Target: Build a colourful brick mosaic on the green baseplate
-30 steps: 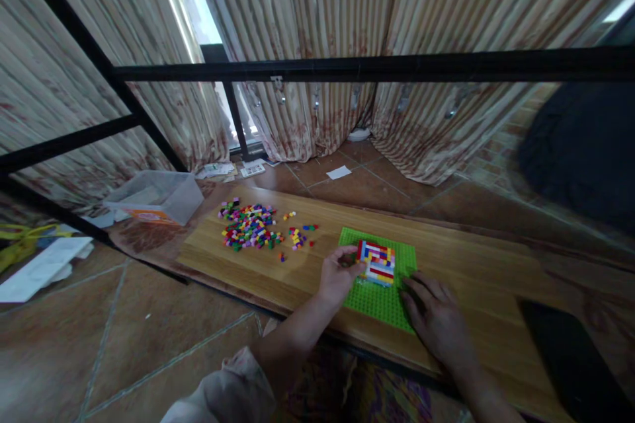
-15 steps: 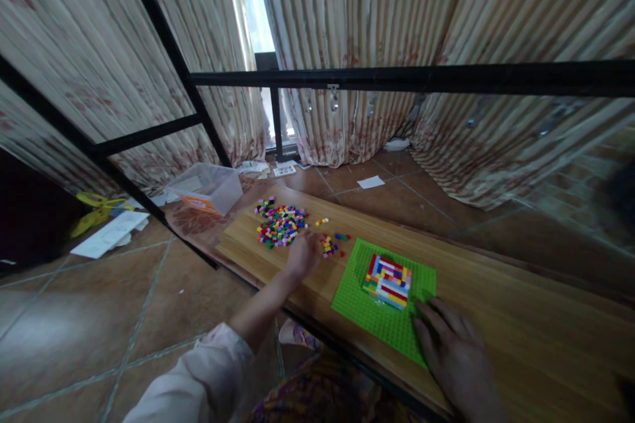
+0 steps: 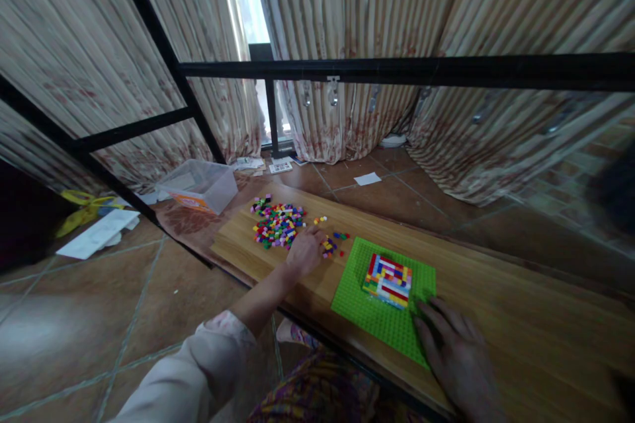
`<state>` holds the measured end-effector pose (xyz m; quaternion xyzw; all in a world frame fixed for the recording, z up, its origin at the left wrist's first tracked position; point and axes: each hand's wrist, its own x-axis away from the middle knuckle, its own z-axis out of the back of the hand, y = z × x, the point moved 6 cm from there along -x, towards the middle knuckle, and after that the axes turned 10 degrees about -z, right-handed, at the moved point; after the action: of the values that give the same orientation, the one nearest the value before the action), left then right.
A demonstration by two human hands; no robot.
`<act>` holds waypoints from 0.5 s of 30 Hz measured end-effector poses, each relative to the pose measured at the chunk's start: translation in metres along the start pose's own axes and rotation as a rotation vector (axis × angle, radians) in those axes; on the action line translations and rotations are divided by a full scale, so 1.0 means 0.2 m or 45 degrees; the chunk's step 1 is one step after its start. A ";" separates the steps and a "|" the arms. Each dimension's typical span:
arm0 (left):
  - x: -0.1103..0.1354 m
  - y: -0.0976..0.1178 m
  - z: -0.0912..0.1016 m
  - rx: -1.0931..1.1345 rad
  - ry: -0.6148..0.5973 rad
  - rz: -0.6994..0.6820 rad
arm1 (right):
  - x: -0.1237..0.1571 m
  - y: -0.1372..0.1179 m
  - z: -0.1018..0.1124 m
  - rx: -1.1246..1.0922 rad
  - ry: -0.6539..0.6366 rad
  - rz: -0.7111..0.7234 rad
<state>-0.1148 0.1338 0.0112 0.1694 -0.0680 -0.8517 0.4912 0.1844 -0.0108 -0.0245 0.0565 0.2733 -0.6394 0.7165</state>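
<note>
My left hand [image 3: 304, 254] is over the bench between the big pile of small building bricks [image 3: 279, 225] and a smaller group of loose bricks [image 3: 328, 248]. Its fingers are drawn together and bent down; whatever they pinch is hidden. A green baseplate [image 3: 352, 291] lies to the right, bearing a low square block of many-coloured bricks [image 3: 388, 279]. My right hand [image 3: 455, 347] rests with fingers stretched apart at the baseplate's right edge, its fingertips on or just beside the plate, holding nothing.
The wooden bench [image 3: 526, 330] runs from left to right. A clear plastic box [image 3: 218, 188] stands beyond its left end. Black metal rails [image 3: 397, 71] cross in front of the curtains [image 3: 317, 6]. Papers [image 3: 99, 233] lie on the tiled floor.
The view has shifted slightly. My left hand stays by the loose bricks, its fingers turned a little more into view. My right hand has stayed at the baseplate.
</note>
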 end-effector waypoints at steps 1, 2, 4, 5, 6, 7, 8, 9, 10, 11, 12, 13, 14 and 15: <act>0.00 0.00 0.00 -0.008 -0.005 -0.002 | 0.00 0.00 0.00 0.000 0.005 0.000; 0.01 0.00 0.00 -0.014 -0.010 -0.004 | 0.00 0.00 0.00 -0.001 0.007 0.001; 0.01 0.00 0.01 -0.022 -0.021 -0.007 | 0.00 0.00 0.00 -0.006 0.003 0.001; 0.02 0.00 0.01 -0.024 -0.026 -0.008 | 0.00 0.00 0.00 -0.008 0.001 0.000; 0.02 0.00 0.01 -0.025 -0.031 -0.010 | 0.00 0.00 0.00 -0.009 0.001 -0.001; 0.02 0.00 0.01 -0.025 -0.034 -0.011 | 0.00 0.00 0.00 -0.012 0.005 -0.003; 0.02 0.00 0.01 -0.025 -0.037 -0.012 | 0.00 0.00 0.00 -0.016 0.009 -0.006; 0.02 0.00 0.01 -0.024 -0.039 -0.013 | 0.00 0.00 0.00 -0.022 0.012 -0.009; 0.02 -0.01 0.01 -0.022 -0.041 -0.015 | 0.00 0.00 0.00 -0.029 0.012 -0.013; 0.01 -0.01 0.02 -0.018 -0.040 -0.018 | 0.00 0.01 -0.01 -0.037 0.009 -0.019; 0.01 -0.01 0.03 -0.013 -0.038 -0.021 | 0.00 0.01 -0.01 -0.050 0.003 -0.028; 0.01 0.00 0.04 -0.006 -0.031 -0.024 | 0.00 0.02 -0.01 -0.071 -0.004 -0.040; 0.02 0.00 0.06 0.001 -0.021 -0.025 | 0.00 0.03 -0.01 -0.101 -0.012 -0.059; 0.02 0.01 0.07 0.002 -0.010 -0.025 | 0.00 0.04 -0.01 -0.143 -0.014 -0.090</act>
<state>-0.1206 0.1282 0.0247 0.1671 -0.0688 -0.8572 0.4823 0.1912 -0.0080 -0.0288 0.0029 0.3064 -0.6484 0.6969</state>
